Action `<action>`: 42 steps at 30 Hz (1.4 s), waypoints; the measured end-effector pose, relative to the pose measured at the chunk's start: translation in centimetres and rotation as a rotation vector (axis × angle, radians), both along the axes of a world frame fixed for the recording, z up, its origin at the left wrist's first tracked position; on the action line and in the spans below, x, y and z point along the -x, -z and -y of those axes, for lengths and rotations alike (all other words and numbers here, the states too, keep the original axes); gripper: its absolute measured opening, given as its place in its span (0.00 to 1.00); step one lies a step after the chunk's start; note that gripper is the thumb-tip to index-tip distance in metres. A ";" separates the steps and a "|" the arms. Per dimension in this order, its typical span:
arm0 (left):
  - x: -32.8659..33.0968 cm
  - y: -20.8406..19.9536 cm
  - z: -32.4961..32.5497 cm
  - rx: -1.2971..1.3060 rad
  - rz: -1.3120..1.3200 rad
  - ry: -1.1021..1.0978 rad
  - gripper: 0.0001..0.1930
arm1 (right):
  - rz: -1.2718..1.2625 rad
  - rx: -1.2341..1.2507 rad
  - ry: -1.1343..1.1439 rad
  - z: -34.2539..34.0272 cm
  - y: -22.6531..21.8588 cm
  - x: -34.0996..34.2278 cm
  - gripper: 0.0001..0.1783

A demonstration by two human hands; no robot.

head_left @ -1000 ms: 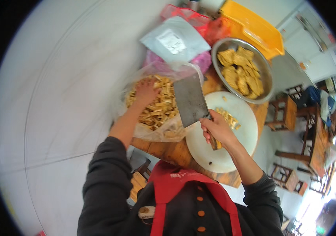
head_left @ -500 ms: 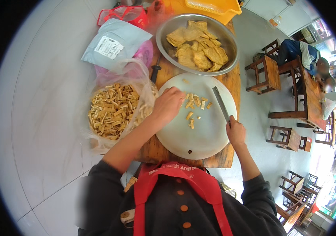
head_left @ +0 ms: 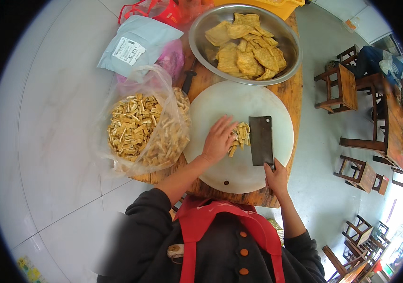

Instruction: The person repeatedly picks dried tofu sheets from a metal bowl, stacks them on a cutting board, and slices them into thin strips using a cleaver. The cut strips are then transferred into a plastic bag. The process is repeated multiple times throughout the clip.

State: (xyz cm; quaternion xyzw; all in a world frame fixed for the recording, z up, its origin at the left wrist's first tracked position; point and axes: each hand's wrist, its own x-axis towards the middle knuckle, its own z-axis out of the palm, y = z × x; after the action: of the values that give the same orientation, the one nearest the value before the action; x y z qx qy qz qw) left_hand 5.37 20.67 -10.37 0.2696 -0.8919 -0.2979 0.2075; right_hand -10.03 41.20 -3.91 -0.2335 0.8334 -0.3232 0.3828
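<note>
A dark cleaver (head_left: 261, 140) lies over the round white chopping board (head_left: 211, 101), its broad side showing. My right hand (head_left: 277, 177) is closed round its handle. Left of the blade sits a small pile of cut golden strips (head_left: 242, 135) that look like fried tofu. My left hand (head_left: 219, 138) rests at the pile's left side with its fingers stretched out, and its fingertips touch or nearly touch the strips. Further left, a clear plastic bag (head_left: 156, 80) stands full of similar strips (head_left: 133, 122). Uncut golden slabs (head_left: 246, 52) fill part of a steel bowl (head_left: 292, 63) behind the board.
The wooden table (head_left: 297, 101) carries all this. A black-handled tool (head_left: 188, 81) lies between bag and board. Behind the bag are a grey parcel (head_left: 147, 35), a purple bag (head_left: 172, 59) and a red bag (head_left: 161, 12). Wooden stools (head_left: 347, 89) and a seated person are at the right.
The cleaver has turned from edge-on to broadside and moved down beside the strips. Scattered strips are now gathered in one pile. My left hand has moved right and down onto the board.
</note>
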 end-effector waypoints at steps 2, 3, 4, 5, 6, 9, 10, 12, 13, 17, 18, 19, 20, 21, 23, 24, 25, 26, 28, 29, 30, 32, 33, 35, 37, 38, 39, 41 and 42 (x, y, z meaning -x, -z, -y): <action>0.0 -0.7 2.6 0.008 -0.024 -0.119 0.22 | 0.320 0.124 0.186 -1.3 1.1 0.3 0.10; -0.1 -0.8 3.4 0.024 -0.056 -0.177 0.23 | 0.335 0.120 0.188 -2.0 1.6 0.3 0.10; -0.4 -0.7 3.6 -0.027 -0.023 -0.181 0.23 | 0.368 0.120 0.209 -2.5 2.1 0.3 0.10; -0.5 -0.5 4.0 -0.059 -0.012 -0.190 0.24 | 0.404 0.076 0.259 -2.8 2.6 0.4 0.10; -0.5 -0.1 3.9 -0.122 0.044 -0.211 0.25 | 0.406 0.087 0.245 -2.9 3.1 0.2 0.10; 0.4 1.3 1.5 0.003 -0.051 -0.126 0.28 | 0.466 0.178 0.271 -2.1 4.6 -0.7 0.10; 0.9 1.7 0.5 -0.002 -0.061 -0.124 0.29 | 0.485 0.186 0.271 -1.7 4.9 -1.0 0.10; 2.1 2.1 -1.7 -0.005 -0.082 -0.127 0.32 | 0.503 0.148 0.246 -0.7 5.5 -1.9 0.10; 2.7 2.2 -2.4 -0.035 -0.094 -0.136 0.32 | 0.529 0.183 0.213 -0.2 5.7 -2.5 0.10; 4.0 0.6 -4.1 -0.114 -0.202 -0.190 0.29 | 0.581 0.193 0.197 1.9 4.9 -5.9 0.10; 3.8 -0.5 -4.2 -0.139 -0.215 -0.205 0.28 | 0.583 0.250 0.193 2.2 3.9 -6.4 0.09; 3.3 -1.9 -3.9 -0.213 -0.162 -0.229 0.27 | 0.600 0.257 0.198 2.7 2.6 -6.9 0.09; 2.8 -3.6 -3.4 -0.124 -0.253 -0.226 0.25 | 0.618 0.262 0.201 3.1 1.0 -7.2 0.08; 2.4 -5.6 -2.7 -0.126 -0.303 -0.217 0.25 | 0.629 0.200 0.244 3.9 -0.7 -7.5 0.08; 0.9 -10.0 -0.2 0.014 -0.322 -0.237 0.24 | 0.678 0.348 0.126 6.3 -4.5 -8.4 0.07; -0.2 -12.2 1.3 0.086 -0.313 -0.263 0.23 | 0.688 0.369 0.086 7.9 -6.3 -9.1 0.07; -1.8 -14.3 3.2 0.158 -0.306 -0.281 0.23 | 0.700 0.399 0.057 9.7 -7.9 -10.0 0.07; -3.8 -16.1 4.9 0.227 -0.299 -0.290 0.22 | 0.705 0.415 -0.014 11.6 -9.2 -11.3 0.07; -8.3 -18.3 8.3 0.376 -0.220 -0.410 0.22 | 0.721 0.473 -0.170 15.3 -10.7 -14.3 0.06; -11.0 -18.8 9.7 0.386 -0.176 -0.424 0.22 | 0.760 0.582 -0.287 16.8 -11.1 -15.6 0.06; -13.3 -18.7 10.7 0.386 -0.192 -0.453 0.21 | 0.707 0.434 -0.292 18.2 -11.3 -16.8 0.07; -17.2 -17.1 11.6 0.313 -0.125 -0.579 0.19 | 0.589 0.424 -0.317 19.5 -10.8 -17.9 0.10; -18.5 -16.0 11.9 0.187 -0.046 -0.669 0.18 | 0.482 0.479 -0.315 19.6 -10.5 -18.0 0.12; -20.0 -14.5 12.0 0.292 0.413 -0.692 0.17 | 0.348 0.498 -0.273 18.8 -9.6 -16.6 0.15; -18.8 -14.4 12.7 0.459 0.160 -0.603 0.16 | 0.305 0.418 -0.208 15.6 -8.6 -12.5 0.17; -17.7 -14.9 12.8 0.505 0.065 -0.582 0.15 | 0.284 0.384 -0.179 13.9 -8.1 -10.3 0.14; -16.1 -15.6 13.0 0.440 -0.033 -0.493 0.14 | 0.264 0.352 -0.155 12.1 -7.6 -8.0 0.12; -10.5 -17.1 14.9 0.329 -0.215 -0.337 0.14 | 0.351 0.299 -0.063 8.8 -6.4 -3.8 0.13; -7.3 -17.3 15.6 0.289 -0.246 -0.269 0.13 | 0.362 0.270 -0.049 7.3 -5.6 -1.9 0.13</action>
State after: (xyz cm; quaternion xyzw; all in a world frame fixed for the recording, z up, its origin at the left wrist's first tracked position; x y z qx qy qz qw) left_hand 12.70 5.05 6.98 0.3150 -0.8493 -0.1676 0.3890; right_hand -8.11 33.95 1.69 -0.2410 0.6944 -0.4591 0.4990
